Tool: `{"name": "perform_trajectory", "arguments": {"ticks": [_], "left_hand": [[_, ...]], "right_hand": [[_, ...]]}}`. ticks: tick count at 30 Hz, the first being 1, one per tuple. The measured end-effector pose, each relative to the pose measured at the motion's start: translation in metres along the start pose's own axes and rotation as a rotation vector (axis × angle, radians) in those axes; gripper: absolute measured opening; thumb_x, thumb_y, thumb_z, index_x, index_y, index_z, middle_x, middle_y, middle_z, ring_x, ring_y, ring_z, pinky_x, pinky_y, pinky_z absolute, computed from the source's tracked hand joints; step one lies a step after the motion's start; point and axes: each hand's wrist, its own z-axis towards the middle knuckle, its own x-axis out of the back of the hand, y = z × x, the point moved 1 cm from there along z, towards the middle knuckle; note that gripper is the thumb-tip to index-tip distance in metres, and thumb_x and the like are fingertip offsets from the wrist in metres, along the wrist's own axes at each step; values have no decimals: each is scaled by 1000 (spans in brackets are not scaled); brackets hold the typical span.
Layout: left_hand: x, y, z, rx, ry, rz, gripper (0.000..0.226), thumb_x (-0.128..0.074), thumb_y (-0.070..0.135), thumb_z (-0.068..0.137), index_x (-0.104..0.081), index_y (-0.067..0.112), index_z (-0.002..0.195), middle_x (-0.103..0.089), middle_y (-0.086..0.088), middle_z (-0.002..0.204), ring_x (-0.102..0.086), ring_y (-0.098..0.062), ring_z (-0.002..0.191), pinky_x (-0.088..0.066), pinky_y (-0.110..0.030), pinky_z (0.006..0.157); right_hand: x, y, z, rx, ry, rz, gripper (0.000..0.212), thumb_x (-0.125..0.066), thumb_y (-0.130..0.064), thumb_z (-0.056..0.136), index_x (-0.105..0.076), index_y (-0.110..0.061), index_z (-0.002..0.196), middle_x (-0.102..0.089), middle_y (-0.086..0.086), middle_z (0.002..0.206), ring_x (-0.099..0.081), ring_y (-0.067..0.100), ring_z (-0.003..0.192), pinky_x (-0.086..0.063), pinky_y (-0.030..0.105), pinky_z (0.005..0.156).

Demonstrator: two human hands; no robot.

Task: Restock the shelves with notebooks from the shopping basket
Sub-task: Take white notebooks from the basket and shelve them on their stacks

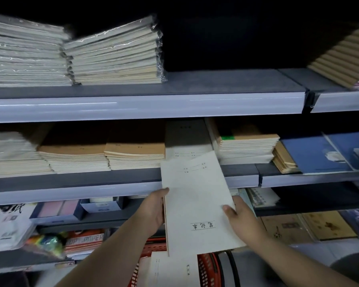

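I hold a cream-white notebook [197, 201] flat in both hands in front of the middle shelf [120, 190]. My left hand [153, 208] grips its left edge and my right hand [239, 216] grips its right edge, thumb on the cover. Its far end overlaps a low pile of like notebooks [187, 139] on that shelf. Below, a red shopping basket [205, 268] holds more cream notebooks [174, 270].
Stacks of kraft-brown notebooks [133, 154] flank the cream pile on the middle shelf, with blue books [315, 154] to the right. The top shelf [145, 106] carries wrapped stacks [114, 52] at the left and a dark gap at its middle. Lower shelves hold mixed stationery.
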Motion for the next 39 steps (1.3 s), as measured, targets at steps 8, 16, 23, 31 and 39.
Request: {"name": "perform_trajectory", "arguments": {"ticks": [8, 16, 23, 31, 39], "left_hand": [[35, 31, -16, -117, 71, -142, 23, -49, 37, 97, -63, 18, 100, -73, -12, 105, -69, -29, 94, -53, -38, 68], [70, 59, -28, -14, -117, -112, 79, -24, 78, 88, -55, 18, 130, -69, -10, 119, -64, -30, 111, -54, -45, 82], [63, 57, -40, 103, -252, 162, 68, -66, 64, 71, -63, 22, 124, -68, -13, 119, -67, -36, 106, -55, -51, 82], [61, 55, -38, -98, -25, 195, 38, -69, 39, 86, -62, 22, 119, -74, -8, 102, -71, -34, 92, -56, -56, 82], [52, 48, -46, -213, 139, -114, 28, -66, 33, 90, -62, 20, 115, -72, -8, 106, -68, -34, 96, -56, -55, 79]], "right_hand": [[13, -22, 24, 104, -128, -246, 9, -50, -34, 98, -47, -29, 106, -55, -15, 91, -52, -3, 80, -37, 17, 59], [22, -74, 30, 194, -172, -292, 12, -54, -31, 97, -50, -35, 107, -59, -9, 100, -59, 12, 90, -47, 30, 72], [39, -144, 40, 327, -80, -631, 22, -58, -38, 93, -55, -38, 115, -60, -5, 120, -56, 18, 100, -38, 27, 75], [29, -180, 43, 532, 101, -839, 33, -51, -32, 97, -51, -23, 129, -57, 3, 124, -45, 23, 118, -33, 34, 98], [-18, -129, 8, 174, 425, -109, 76, -66, -33, 89, -25, -8, 148, -17, 12, 158, -13, 29, 144, -16, 43, 118]]}}
